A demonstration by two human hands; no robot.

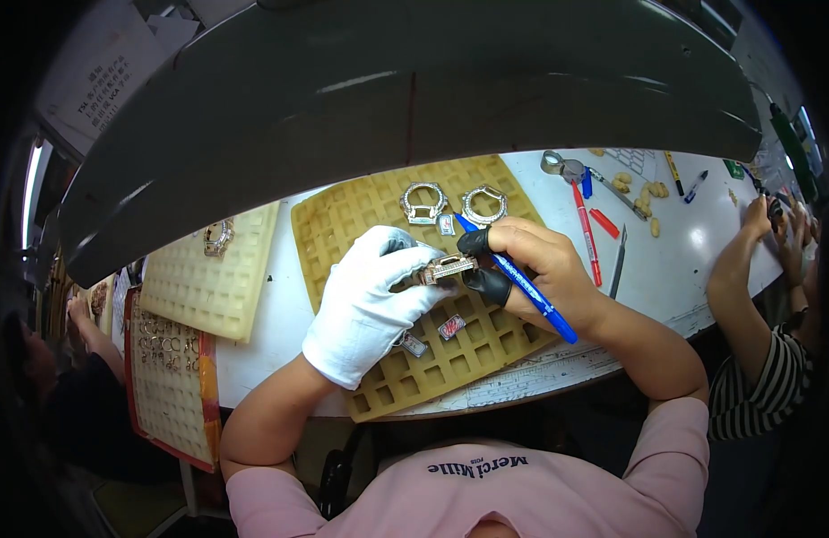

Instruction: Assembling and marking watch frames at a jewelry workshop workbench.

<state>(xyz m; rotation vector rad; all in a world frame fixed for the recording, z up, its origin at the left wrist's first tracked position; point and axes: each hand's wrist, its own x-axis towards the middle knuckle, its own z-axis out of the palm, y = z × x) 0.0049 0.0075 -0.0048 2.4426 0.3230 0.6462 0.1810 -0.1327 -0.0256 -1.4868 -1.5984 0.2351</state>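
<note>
My left hand [365, 296], in a white glove, is closed round a watch case [449, 268] set with small stones, held tilted above the tray. My right hand [549, 269] wears black finger cots on thumb and forefinger, which pinch the case's right side. A blue marker pen [542, 307] lies slanted in that same hand. Below is a yellowish gridded tray [379, 405]. Two more watch cases, a left one [423, 203] and a right one [484, 204], rest on its far part. Small tags lie on it, among them a red-marked tag [451, 326].
A second pale tray [244, 296] at left carries another watch case [219, 238]. To the right lie a red pen [587, 233], tweezers [619, 262], and several yellow finger cots [649, 195]. A dark lamp hood [414, 99] spans overhead. Co-workers sit on both sides.
</note>
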